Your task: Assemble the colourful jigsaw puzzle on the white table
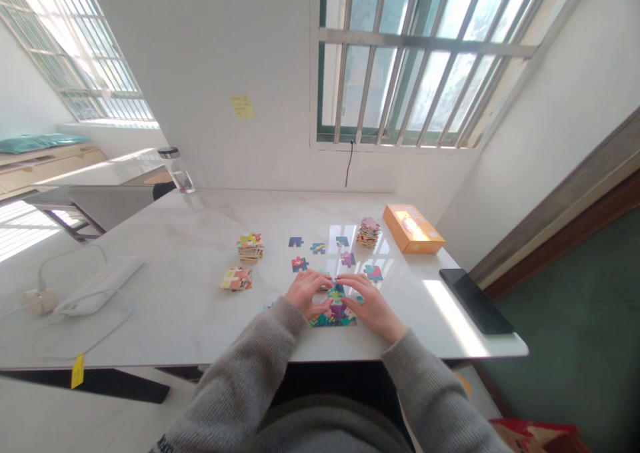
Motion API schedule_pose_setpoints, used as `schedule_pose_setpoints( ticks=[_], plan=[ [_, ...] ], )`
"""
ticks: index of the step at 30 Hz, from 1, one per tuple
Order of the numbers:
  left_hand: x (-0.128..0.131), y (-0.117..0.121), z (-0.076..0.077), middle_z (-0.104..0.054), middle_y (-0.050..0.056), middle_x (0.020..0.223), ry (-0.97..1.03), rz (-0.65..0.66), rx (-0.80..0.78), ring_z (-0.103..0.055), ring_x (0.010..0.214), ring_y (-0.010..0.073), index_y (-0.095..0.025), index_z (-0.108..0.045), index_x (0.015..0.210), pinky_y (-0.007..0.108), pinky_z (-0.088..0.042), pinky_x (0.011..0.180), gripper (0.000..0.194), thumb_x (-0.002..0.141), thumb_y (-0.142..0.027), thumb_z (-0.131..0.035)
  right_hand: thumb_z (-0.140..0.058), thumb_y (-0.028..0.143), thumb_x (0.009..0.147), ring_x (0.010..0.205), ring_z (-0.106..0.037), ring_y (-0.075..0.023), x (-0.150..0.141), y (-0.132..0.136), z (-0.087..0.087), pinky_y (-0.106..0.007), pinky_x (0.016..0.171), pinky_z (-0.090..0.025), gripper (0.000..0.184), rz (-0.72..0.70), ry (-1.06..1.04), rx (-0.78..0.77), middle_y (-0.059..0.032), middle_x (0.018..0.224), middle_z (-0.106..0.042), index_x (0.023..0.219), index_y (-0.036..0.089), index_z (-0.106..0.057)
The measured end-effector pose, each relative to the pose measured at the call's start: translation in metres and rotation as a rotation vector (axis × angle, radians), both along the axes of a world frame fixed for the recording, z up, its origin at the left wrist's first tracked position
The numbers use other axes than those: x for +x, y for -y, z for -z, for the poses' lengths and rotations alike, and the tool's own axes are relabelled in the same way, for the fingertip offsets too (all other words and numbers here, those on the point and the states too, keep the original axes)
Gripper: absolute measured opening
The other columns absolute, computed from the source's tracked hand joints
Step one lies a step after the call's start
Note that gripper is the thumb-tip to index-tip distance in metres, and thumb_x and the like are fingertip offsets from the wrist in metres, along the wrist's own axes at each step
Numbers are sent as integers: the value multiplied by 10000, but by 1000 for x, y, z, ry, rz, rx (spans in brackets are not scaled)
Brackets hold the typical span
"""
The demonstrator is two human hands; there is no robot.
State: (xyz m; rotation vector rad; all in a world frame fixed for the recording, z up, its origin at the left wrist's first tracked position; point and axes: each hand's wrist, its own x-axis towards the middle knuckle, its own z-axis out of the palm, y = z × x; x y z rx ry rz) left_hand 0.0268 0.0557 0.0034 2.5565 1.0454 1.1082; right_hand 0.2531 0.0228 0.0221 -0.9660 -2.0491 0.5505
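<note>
A partly joined jigsaw puzzle lies flat near the table's front edge, with purple, green and teal colours. My left hand curls in from its left side, and my right hand curls in from the right. Between them, thumbs and fingertips close on a green and yellow puzzle piece at the upper part of the puzzle. My fingers cover some of its edges. Just beyond lie several loose pieces, among them a red one, a purple one and a dark blue one.
Stacks of puzzle pieces stand at the left and right, with a lower pile nearby. An orange box and a black tablet lie to the right. A power strip with cables is at left, a bottle behind.
</note>
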Motion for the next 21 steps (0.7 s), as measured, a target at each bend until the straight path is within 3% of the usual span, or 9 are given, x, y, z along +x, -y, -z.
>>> schedule_pose_setpoints(
  ticks=[5,8,11,15,21],
  plan=[
    [-2,-1,0,-706,100,1206,42,59,16,-646,1083,257,-228,-627,1215,422,-491,952,384,854,-350,-682,-600,241,939,1232,-560,-261,28,-5,5,-539,1118,-392,348,69,60,14,-65,1293,-648,1279,311,-629],
    [0,3,-6,-721,95,1115,57,57,26,-650,1031,239,-221,-681,1091,421,-492,946,214,918,-299,-585,-587,252,939,1248,-549,-268,54,-9,7,-547,1125,-383,298,133,111,12,-66,1287,-656,1220,304,-670],
    [15,14,-15,-727,76,973,-36,128,-20,-648,938,224,-228,-699,1047,405,-503,902,204,947,-246,-522,-574,258,935,1247,-552,-269,73,-11,9,-523,1096,-419,241,172,151,-5,-69,1279,-660,1132,287,-709],
    [48,28,-21,-696,78,1064,-189,275,-46,-616,993,233,-238,-682,1125,392,-505,925,225,936,-264,-563,-566,250,933,1200,-577,-265,77,-12,13,-502,1054,-449,223,167,226,6,-66,1255,-672,1086,284,-726],
    [68,28,-9,-665,79,1070,-302,179,-68,-582,1003,254,-232,-697,1077,435,-491,916,204,921,-300,-584,-541,243,950,1151,-589,-271,72,-12,18,-505,996,-453,237,198,372,22,-53,1291,-662,1061,313,-739]
  ],
)
